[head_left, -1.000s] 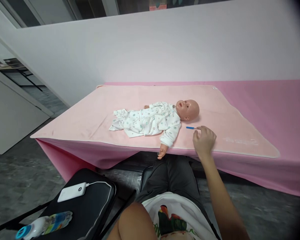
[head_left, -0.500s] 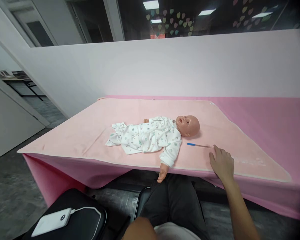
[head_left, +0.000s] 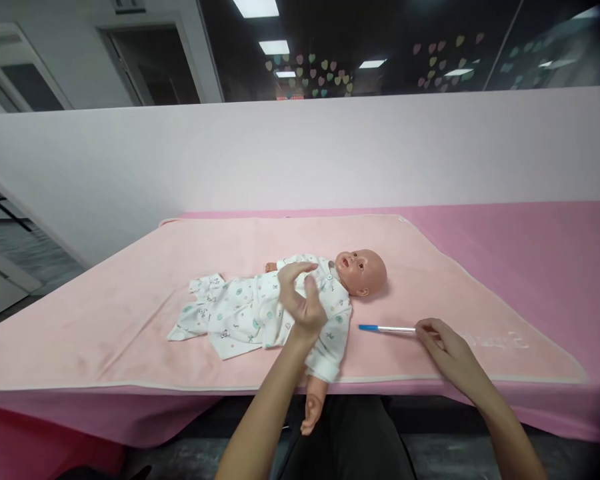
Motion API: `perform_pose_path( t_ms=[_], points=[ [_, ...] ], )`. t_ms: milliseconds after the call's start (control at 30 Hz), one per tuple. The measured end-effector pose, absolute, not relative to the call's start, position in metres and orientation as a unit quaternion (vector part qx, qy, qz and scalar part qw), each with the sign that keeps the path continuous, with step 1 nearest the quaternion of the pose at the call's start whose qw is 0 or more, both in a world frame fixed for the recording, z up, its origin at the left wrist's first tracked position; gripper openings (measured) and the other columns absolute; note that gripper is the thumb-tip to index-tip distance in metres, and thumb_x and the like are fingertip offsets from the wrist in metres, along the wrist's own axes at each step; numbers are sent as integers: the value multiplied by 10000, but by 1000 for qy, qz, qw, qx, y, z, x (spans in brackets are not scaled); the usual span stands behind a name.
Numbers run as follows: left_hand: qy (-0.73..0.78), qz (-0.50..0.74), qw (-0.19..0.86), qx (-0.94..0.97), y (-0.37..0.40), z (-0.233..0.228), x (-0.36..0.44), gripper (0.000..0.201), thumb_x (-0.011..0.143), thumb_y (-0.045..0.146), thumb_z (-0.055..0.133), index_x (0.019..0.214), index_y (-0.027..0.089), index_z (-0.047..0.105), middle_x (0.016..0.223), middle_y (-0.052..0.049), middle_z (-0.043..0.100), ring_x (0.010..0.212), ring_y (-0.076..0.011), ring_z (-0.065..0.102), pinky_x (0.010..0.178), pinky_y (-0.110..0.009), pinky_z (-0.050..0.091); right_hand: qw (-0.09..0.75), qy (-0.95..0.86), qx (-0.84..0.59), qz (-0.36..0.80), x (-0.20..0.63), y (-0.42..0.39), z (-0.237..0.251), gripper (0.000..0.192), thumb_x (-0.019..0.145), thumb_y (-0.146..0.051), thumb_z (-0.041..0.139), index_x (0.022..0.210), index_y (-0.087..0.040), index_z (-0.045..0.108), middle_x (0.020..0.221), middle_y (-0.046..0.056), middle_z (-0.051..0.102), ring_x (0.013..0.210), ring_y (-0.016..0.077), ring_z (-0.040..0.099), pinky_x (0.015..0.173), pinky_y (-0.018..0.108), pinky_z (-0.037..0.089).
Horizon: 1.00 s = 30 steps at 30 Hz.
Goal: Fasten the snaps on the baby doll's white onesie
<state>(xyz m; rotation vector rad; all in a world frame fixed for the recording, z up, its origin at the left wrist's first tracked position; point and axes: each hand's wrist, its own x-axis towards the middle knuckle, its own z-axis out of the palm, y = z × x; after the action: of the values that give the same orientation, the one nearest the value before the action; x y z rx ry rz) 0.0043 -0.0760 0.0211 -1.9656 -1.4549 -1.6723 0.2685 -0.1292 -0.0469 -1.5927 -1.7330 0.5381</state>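
Fingers of the left hand curl loosely, half parted, over the chest of the baby doll, and whether they touch its printed white suit cannot be told. The doll lies on its back on the pale pink blanket, head toward the right, one arm hanging over the near edge. The right hand rests on the blanket, fingertips drawn together at the end of a pen with a blue cap, just beside the doll's head.
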Motion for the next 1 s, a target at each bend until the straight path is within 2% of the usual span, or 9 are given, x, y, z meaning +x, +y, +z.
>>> perform_pose_path(
  t_ms=[133,267,400,500,633,700,800,933,1000],
  points=[
    [-507,-477,102,-711,-45,11,13,173,851,207,433,956,176,566,893,-62,619,862,-195,543,801,-366,383,410,-635,-640,142,248,-127,-18,256,823,-452,428,840,-237,566,827,23,633,738,164,578,636,268,446],
    [-539,-367,147,-744,-39,-7,13,196,825,216,457,969,174,583,855,-79,617,842,-222,526,784,-384,337,410,-655,-631,68,227,-114,-3,242,837,-422,425,845,-227,569,744,8,634,628,134,563,553,231,394],
    [-554,-352,156,-738,-50,-13,11,167,824,220,452,903,178,593,870,-74,613,843,-222,511,774,-377,327,331,-669,-662,-64,211,-105,-1,249,859,-350,382,788,-196,564,654,10,615,526,117,523,477,223,272],
    [-573,-365,159,-716,-55,-13,12,186,821,214,449,937,190,593,903,-68,605,878,-223,499,812,-379,319,241,-669,-688,-143,206,-101,3,271,853,-325,381,733,-167,564,589,24,593,471,108,501,456,229,176],
    [-591,-372,170,-695,-55,-13,11,199,814,232,454,946,194,599,904,-77,593,906,-234,481,860,-396,304,116,-708,-682,-142,209,-93,9,268,857,-270,354,740,-148,562,572,47,579,482,135,518,472,231,167],
    [-593,-369,175,-694,-54,-13,11,196,811,240,456,926,186,604,896,-90,587,908,-242,475,864,-404,301,90,-718,-679,-123,215,-87,13,273,855,-270,350,723,-153,559,567,52,566,486,147,508,479,233,188],
    [-592,-371,177,-693,-54,-13,11,181,806,240,457,899,179,600,881,-94,582,889,-244,471,858,-405,304,141,-745,-652,-7,226,-78,23,359,846,-357,373,562,-168,484,510,25,491,448,113,425,466,231,202],
    [-581,-380,176,-698,-55,-12,10,123,785,211,469,835,175,576,849,-77,577,863,-228,471,868,-391,305,374,-699,-520,320,232,-74,50,487,829,-519,366,473,-209,246,412,-63,235,379,61,215,408,227,196],
    [-575,-381,180,-701,-55,-11,10,95,771,198,478,802,176,564,826,-69,574,847,-220,473,873,-386,306,465,-643,-494,356,226,-77,65,504,803,-541,420,478,-215,216,425,-76,188,389,50,163,399,230,163]
  ],
)
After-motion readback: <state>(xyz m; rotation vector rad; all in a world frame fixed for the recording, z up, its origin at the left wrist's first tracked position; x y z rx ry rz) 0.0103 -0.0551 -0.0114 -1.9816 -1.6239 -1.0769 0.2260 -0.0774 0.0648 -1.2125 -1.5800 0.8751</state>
